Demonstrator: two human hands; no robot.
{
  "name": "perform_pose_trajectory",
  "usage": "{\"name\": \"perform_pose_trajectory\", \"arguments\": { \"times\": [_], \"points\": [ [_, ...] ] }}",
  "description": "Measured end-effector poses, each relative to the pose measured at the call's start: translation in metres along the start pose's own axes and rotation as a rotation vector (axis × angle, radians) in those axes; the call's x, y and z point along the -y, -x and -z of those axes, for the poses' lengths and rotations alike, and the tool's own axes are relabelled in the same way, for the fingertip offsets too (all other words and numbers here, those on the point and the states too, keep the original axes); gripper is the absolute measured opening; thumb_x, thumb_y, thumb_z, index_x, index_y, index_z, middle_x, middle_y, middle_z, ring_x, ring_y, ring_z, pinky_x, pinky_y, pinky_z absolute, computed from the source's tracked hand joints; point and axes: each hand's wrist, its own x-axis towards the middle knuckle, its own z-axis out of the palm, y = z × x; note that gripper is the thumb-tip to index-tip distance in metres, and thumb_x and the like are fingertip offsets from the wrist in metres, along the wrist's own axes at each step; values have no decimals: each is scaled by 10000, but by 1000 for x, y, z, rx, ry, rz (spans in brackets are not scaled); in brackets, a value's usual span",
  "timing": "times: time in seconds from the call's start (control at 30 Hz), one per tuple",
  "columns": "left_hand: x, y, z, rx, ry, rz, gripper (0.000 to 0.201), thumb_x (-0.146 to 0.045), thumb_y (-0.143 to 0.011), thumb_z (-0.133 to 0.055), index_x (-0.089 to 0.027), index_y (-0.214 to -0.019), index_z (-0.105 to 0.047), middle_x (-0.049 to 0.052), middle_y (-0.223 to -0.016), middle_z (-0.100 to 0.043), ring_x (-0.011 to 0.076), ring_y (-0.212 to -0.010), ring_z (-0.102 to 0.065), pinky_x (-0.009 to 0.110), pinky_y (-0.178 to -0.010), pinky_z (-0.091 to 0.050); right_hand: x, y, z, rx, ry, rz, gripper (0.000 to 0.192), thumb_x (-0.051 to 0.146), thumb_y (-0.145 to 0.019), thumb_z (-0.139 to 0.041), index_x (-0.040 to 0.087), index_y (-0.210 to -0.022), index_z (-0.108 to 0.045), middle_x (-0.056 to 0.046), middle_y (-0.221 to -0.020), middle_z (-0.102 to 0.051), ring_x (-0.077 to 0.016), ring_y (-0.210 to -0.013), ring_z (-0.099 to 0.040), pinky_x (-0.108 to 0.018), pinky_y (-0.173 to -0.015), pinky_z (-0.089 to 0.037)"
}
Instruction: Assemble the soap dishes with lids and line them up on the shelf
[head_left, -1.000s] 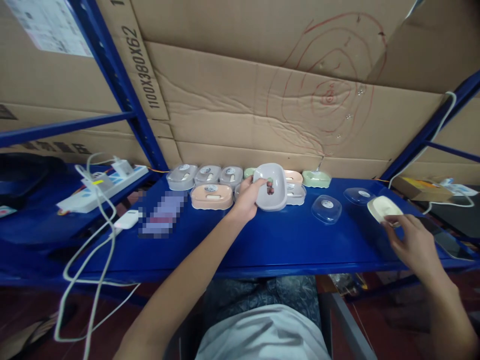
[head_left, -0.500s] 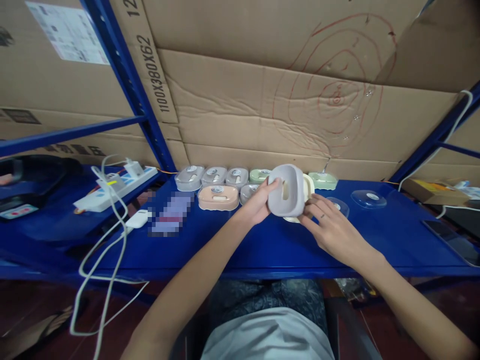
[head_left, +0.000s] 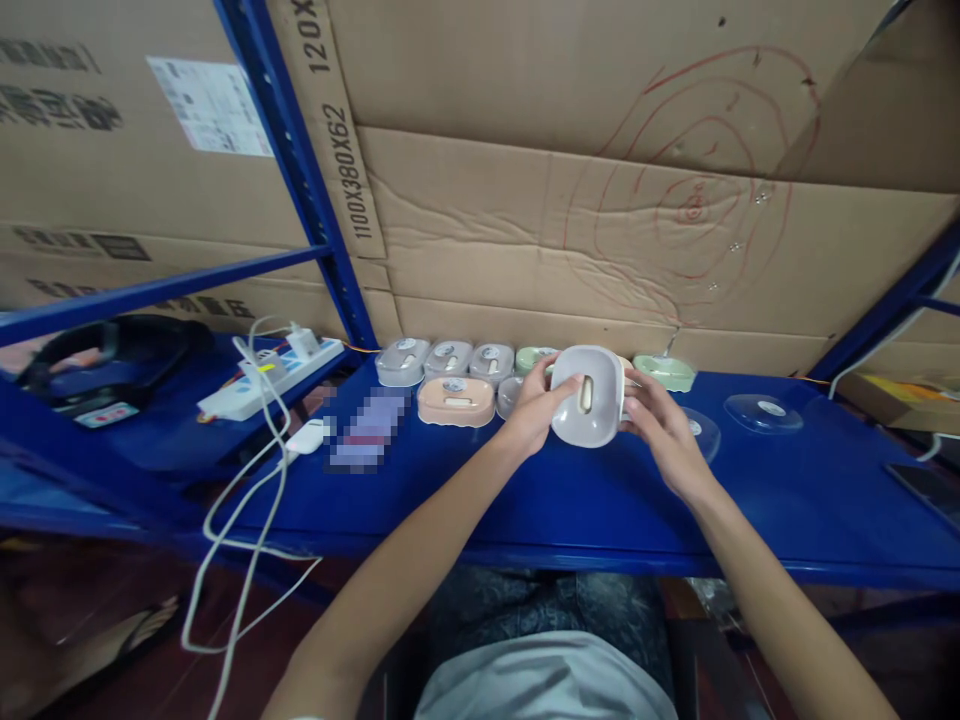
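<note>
Above the blue tabletop I hold a grey rounded plastic soap dish (head_left: 604,418), tilted so its hollow inside and central slot face me. My left hand (head_left: 534,412) is closed on its left side, thumb inside near the slot. My right hand (head_left: 666,432) grips the right edge, with fingers partly behind it. A cream piece (head_left: 625,367) peeks out behind the dish; most of it is hidden. Just behind and left of my hands sit a peach lidded dish (head_left: 456,402) and several grey ones (head_left: 403,363). A clear lid (head_left: 703,432) lies beyond my right hand.
Another clear lid (head_left: 763,413) lies farther right, and a green lidded dish (head_left: 665,372) stands at the back. To the left are a power strip (head_left: 270,380), looping white cables and a pixelated purple item (head_left: 371,430). Cardboard (head_left: 480,240) walls the back between blue posts.
The grey dish has turned to face me more squarely, and the cream piece behind it shows less. My right hand has shifted its grip along the right edge. The camera view has swung slightly left.
</note>
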Motion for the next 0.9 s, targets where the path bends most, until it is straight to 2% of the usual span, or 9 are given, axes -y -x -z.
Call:
{"name": "perform_pose_trajectory", "arguments": {
  "times": [0.07, 0.17, 0.3, 0.47, 0.63, 0.8, 0.9],
  "points": [
    [-1, 1, 0, 30, -17, -1, 468, -345, -760, -966, -187, -1136, -735, 93, -1116, -770, 235, -1014, -716, 359, -938, -556, -3, -10, -9, -48, -8, -25, 684, 613, -918, -795, 285, -1468, -553, -133, -1337, -729, -295, -1149, -753, -470, -917, -674],
    [-5, 2, 0, 32, -13, 20, 429, -357, -768, -955, -184, -1108, -759, 101, -1092, -777, 237, -968, -718, 357, -886, -559, -4, -18, -18, -100, 3, 11, 680, 588, -890, -823, 258, -1435, -585, -130, -1248, -757, -295, -1083, -766, -499, -947, -663],
    [-10, 4, 0, 52, -27, 64, 385, -340, -805, -920, -206, -1134, -770, 89, -1077, -781, 230, -947, -719, 354, -872, -561, -4, -19, -22, -139, 79, 39, 648, 572, -906, -788, 230, -1429, -619, -135, -1189, -783, -289, -979, -782, -470, -846, -670],
    [-6, 4, -2, 16, -93, 8, 354, -344, -841, -907, -219, -1142, -769, 97, -1129, -778, 249, -1028, -723, 370, -935, -556, -7, -13, -25, -166, 238, 50, 584, 574, -994, -669, 203, -1444, -640, -137, -1186, -798, -275, -911, -783, -432, -776, -650],
    [-3, 2, 2, 43, -96, 78, 393, -372, -816, -927, -205, -1135, -769, 104, -1079, -783, 238, -945, -728, 363, -868, -565, -10, -13, -26, -212, 185, 38, 578, 579, -950, -719, 193, -1377, -660, -141, -1188, -796, -260, -868, -778, -409, -756, -639],
    [-4, 2, 4, 80, -69, 107, 400, -377, -792, -945, -208, -1116, -783, 88, -1048, -788, 214, -873, -720, 350, -824, -572, -9, -16, -24, -219, 25, -45, 631, 626, -826, -832, 185, -1252, -683, -126, -1054, -804, -275, -851, -779, -405, -740, -643],
    [-4, 4, 2, 107, -90, 97, 385, -363, -814, -932, -208, -1133, -781, 95, -1087, -787, 220, -907, -721, 349, -831, -566, -7, -15, -23, -193, 73, -15, 555, 655, -884, -772, 196, -1190, -715, -116, -1068, -814, -278, -881, -782, -397, -774, -632]
  ]
}}
